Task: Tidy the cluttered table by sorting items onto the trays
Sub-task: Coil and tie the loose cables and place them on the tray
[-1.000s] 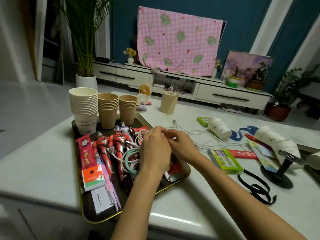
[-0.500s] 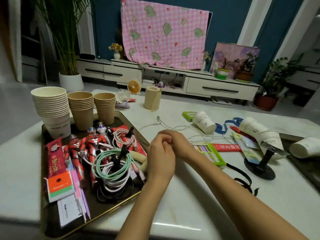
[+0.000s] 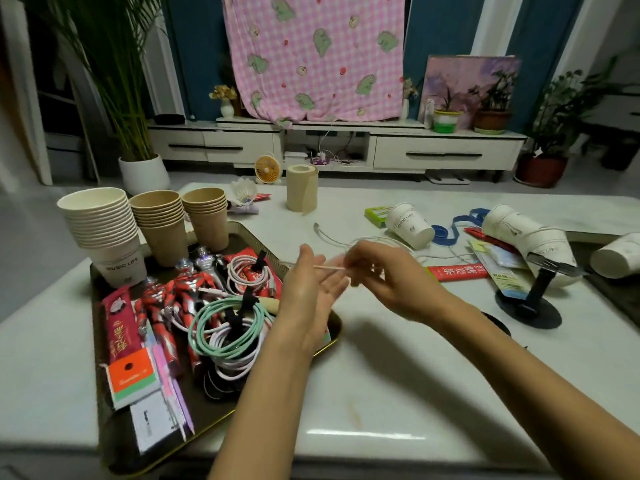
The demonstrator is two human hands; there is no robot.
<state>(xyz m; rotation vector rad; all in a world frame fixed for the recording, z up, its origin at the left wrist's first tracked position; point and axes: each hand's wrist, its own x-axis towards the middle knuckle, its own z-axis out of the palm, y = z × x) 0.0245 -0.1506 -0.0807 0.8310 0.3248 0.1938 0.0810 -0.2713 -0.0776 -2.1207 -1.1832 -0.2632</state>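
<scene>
tabletop (image 3: 381,375); left hand (image 3: 311,292) has opened; right hand (image 3: 388,282) still pinches white cable (image 3: 325,237)

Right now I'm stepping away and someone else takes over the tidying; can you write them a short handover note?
Left hand open, fingers straight, by the tray.
Right hand pinches the white cable; its loose loops lie on the table.
Done: cup stacks, toy figures and coiled cables are on the tray.
Left: tray that cable, then the tipped cups, blue ribbon, red packet and green box lying on the table.
</scene>
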